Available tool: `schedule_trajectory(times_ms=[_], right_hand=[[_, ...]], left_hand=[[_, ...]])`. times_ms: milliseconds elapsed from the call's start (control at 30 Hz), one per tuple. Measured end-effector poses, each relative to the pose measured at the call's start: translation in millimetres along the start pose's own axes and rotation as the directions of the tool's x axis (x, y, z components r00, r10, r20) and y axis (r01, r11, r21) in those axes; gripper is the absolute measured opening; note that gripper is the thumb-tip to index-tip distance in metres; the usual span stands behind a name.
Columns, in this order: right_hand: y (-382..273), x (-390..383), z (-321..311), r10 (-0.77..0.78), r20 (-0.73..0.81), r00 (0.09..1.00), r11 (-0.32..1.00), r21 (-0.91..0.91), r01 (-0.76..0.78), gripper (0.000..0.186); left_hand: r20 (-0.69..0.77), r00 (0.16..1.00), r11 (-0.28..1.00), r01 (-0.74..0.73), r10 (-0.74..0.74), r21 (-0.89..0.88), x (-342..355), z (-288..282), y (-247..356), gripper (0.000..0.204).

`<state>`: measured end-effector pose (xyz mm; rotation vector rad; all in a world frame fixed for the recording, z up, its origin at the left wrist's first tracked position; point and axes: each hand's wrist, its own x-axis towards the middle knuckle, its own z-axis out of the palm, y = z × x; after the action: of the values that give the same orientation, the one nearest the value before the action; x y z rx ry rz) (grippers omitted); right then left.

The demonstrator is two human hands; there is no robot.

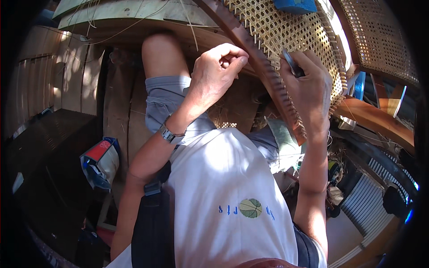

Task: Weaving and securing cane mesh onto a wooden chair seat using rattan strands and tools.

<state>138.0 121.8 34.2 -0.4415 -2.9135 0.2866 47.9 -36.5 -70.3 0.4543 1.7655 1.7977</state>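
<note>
A curved brown wooden frame (255, 52) slants across in front of me, with woven cane mesh (263, 22) stretched over it. Short pale strand ends stick up along its near edge. My left hand (216, 73) is closed in a pinch just left of the frame's edge; whatever lies between its fingertips is too small or hidden to make out. Over the mesh, my right hand (309, 82) is wrapped round a small dark-handled tool (292, 64) with a shiny metal part. The hand covers much of this tool, so its exact kind does not show.
A blue object (295, 5) lies on the mesh at the far side. Another cane-mesh panel (380, 35) stands at the far right. Pale wooden boards (129, 11) lie at the far left. A red, white and blue bag (102, 163) sits to my left, beside a dark box (49, 156).
</note>
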Motion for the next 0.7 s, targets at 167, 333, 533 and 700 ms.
schedule_trajectory(times_ms=[167,333,533,700], right_hand=[[-10,1,-7,-0.024,-0.015,1.000,0.999,0.021,0.024,0.010],[-14,4,-8,-0.002,0.014,1.000,0.999,-0.054,0.002,0.010],[-15,5,5,-0.030,0.054,0.998,0.993,-0.113,0.036,0.010],[-21,9,8,-0.020,0.097,0.995,0.989,-0.145,0.034,0.011]], left_hand=[[-0.072,0.991,0.990,-0.111,0.117,0.085,-3,0,-5,0.013],[-0.131,0.976,0.971,-0.149,0.175,0.188,-4,-2,0,0.013],[-0.152,0.954,0.959,-0.234,0.258,0.159,-3,5,-8,0.011],[-0.173,0.927,0.940,-0.312,0.333,0.139,-2,11,-10,0.009]])
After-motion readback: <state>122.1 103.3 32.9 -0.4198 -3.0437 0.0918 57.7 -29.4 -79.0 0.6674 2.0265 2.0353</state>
